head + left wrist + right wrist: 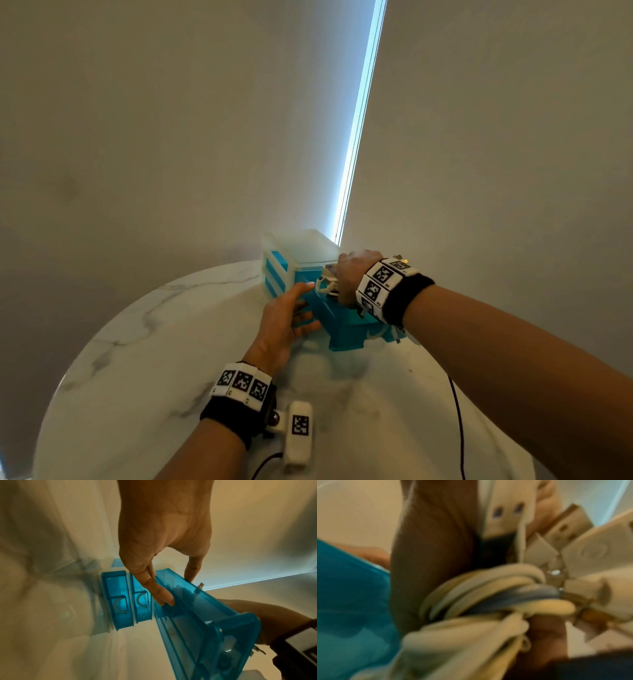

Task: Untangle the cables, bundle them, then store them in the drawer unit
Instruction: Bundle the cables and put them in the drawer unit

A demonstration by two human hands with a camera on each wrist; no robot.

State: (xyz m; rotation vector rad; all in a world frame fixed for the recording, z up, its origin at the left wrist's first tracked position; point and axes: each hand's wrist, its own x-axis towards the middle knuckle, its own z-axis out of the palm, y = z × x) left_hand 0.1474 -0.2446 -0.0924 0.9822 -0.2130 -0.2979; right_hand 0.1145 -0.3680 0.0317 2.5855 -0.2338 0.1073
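The drawer unit, translucent white with blue drawers, stands at the far edge of the round table. One blue drawer is pulled far out toward me. My left hand lies against its left side wall, with straight fingers on the wall and the thumb on the upper rim. My right hand hovers over the open drawer and grips a bundle of cables. The bundle is white and blue coils with several white USB plugs sticking out. The right wrist view is blurred.
The two other blue drawers sit closed in the unit. The white marble table has bare surface on the left and front. A thin black wire runs over the table at the right. A wall and a blind stand right behind the unit.
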